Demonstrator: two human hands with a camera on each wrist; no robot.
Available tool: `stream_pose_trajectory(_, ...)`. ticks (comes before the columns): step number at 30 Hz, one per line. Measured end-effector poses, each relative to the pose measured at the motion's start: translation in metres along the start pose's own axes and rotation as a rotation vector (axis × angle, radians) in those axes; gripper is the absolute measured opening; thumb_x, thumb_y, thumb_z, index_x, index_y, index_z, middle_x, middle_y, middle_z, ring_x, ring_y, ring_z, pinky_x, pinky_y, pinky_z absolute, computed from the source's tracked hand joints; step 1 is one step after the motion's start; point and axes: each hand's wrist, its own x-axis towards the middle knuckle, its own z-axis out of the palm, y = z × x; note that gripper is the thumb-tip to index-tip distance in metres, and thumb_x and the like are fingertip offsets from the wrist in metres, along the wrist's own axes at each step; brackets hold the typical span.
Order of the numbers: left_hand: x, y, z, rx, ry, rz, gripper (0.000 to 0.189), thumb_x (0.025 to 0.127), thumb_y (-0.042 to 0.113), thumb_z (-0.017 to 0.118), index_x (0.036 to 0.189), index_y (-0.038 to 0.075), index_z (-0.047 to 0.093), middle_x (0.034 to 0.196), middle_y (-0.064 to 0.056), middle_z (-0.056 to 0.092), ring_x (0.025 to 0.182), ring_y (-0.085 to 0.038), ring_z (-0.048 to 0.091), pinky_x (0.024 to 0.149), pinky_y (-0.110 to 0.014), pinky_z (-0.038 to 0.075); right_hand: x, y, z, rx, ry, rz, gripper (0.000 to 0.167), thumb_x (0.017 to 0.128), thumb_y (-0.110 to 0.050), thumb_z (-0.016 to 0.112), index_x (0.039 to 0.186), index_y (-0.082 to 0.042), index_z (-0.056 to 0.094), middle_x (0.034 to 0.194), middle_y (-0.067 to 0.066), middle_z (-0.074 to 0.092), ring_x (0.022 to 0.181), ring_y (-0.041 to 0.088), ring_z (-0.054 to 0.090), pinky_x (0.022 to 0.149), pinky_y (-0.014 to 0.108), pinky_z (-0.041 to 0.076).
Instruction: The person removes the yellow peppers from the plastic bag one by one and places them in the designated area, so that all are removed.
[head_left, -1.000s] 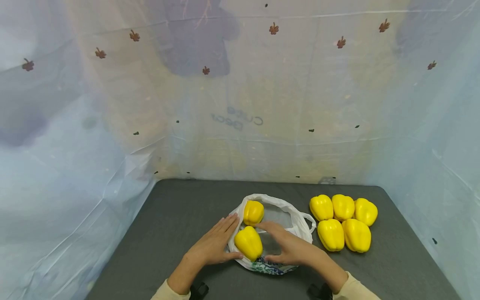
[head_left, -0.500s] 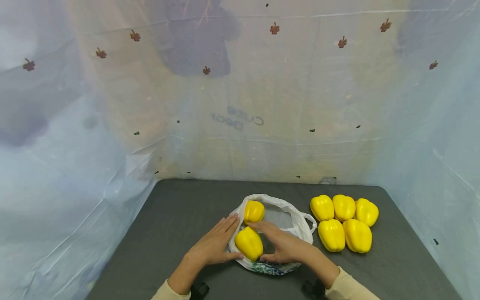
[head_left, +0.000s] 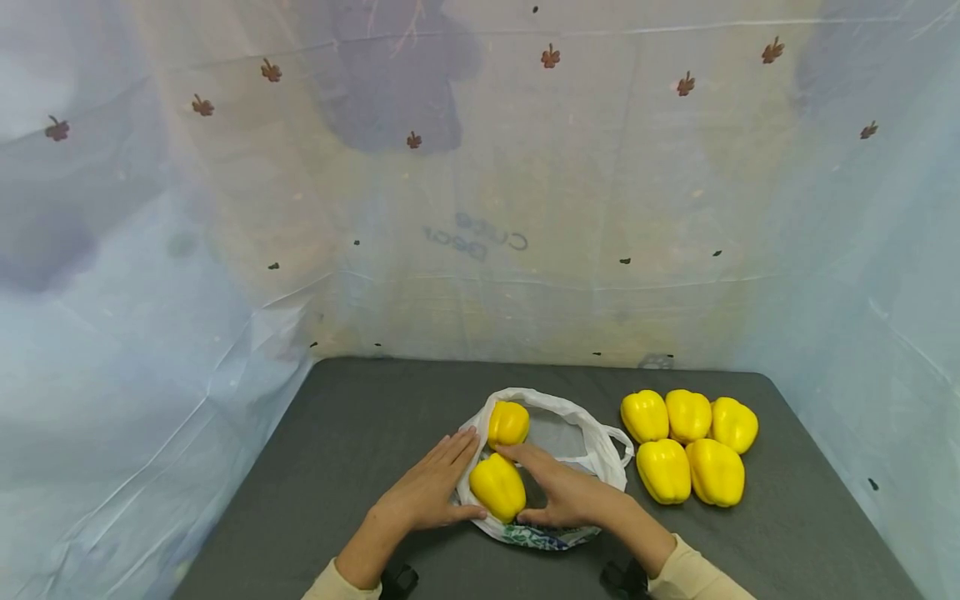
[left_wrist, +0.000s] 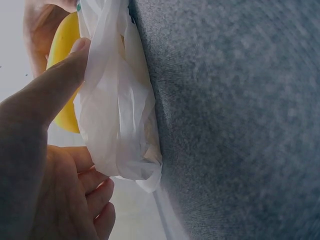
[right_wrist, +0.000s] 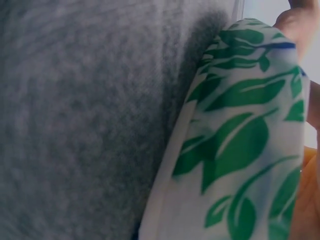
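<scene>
A white plastic bag [head_left: 603, 446] with a green leaf print lies with its mouth up on the dark table. Inside, at its left, are two yellow bell peppers: a far one [head_left: 507, 423] and a near one [head_left: 497, 487]. My left hand [head_left: 431, 487] rests along the bag's left rim, fingers straight; in the left wrist view its thumb [left_wrist: 75, 57] touches the white plastic beside a pepper [left_wrist: 64, 45]. My right hand [head_left: 573, 492] reaches into the bag, fingers at the near pepper's far side and thumb at its near right side.
Several more yellow bell peppers [head_left: 716, 472] sit in two rows on the table [head_left: 360, 417], right of the bag. One bag handle [head_left: 624, 446] sticks out toward them. Pale plastic sheeting [head_left: 480, 183] hangs behind and at both sides.
My right hand has moved left inside the bag, closing in around the near pepper, then stays there. The left hand, bag and peppers keep their places.
</scene>
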Motion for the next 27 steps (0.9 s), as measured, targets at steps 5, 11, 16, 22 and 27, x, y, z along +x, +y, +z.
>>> stream_pose_trajectory(5,0.001,0.002,-0.002,0.009,-0.024,-0.027,0.112,0.095,0.068,0.070,0.171,0.003,0.021,0.179,-0.013,0.018,0.165,-0.028,0.019,0.134,-0.053,0.018,-0.002,0.001,0.000,0.003,0.010,0.002,0.097,0.092,-0.024,0.089,0.168,-0.008,0.031,0.166,0.009,0.043,0.146,0.025,0.050,0.118,0.051,0.048)
stream_pose_trajectory(11,0.002,0.001,-0.001,0.020,-0.024,-0.038,0.112,0.095,0.071,0.069,0.172,0.005,0.021,0.180,-0.011,0.018,0.165,-0.026,0.019,0.134,-0.052,0.018,-0.007,0.003,-0.003,0.021,0.021,0.016,0.094,0.091,-0.026,0.089,0.165,-0.005,0.035,0.165,0.010,0.043,0.142,0.028,0.054,0.116,0.051,0.050)
stream_pose_trajectory(16,0.002,0.000,0.000,0.021,-0.020,-0.037,0.113,0.094,0.073,0.067,0.172,0.005,0.022,0.180,-0.011,0.018,0.165,-0.026,0.019,0.134,-0.051,0.018,-0.014,0.005,-0.007,0.040,0.035,0.054,0.093,0.091,-0.026,0.089,0.165,-0.007,0.036,0.164,0.010,0.044,0.141,0.027,0.054,0.117,0.049,0.050)
stream_pose_trajectory(22,0.003,-0.002,0.001,0.027,-0.023,-0.037,0.113,0.094,0.074,0.066,0.172,0.006,0.021,0.180,-0.010,0.017,0.166,-0.025,0.018,0.135,-0.050,0.017,-0.022,0.008,-0.011,0.067,0.058,0.080,0.093,0.092,-0.029,0.089,0.165,-0.008,0.035,0.164,0.008,0.044,0.141,0.026,0.053,0.115,0.047,0.051)
stream_pose_trajectory(27,0.004,-0.002,0.001,0.030,-0.026,-0.038,0.113,0.094,0.073,0.067,0.172,0.005,0.021,0.180,-0.010,0.017,0.166,-0.025,0.017,0.135,-0.050,0.017,-0.027,0.008,-0.014,0.078,0.089,0.071,0.094,0.092,-0.029,0.089,0.165,-0.008,0.035,0.164,0.010,0.045,0.142,0.028,0.053,0.115,0.050,0.051)
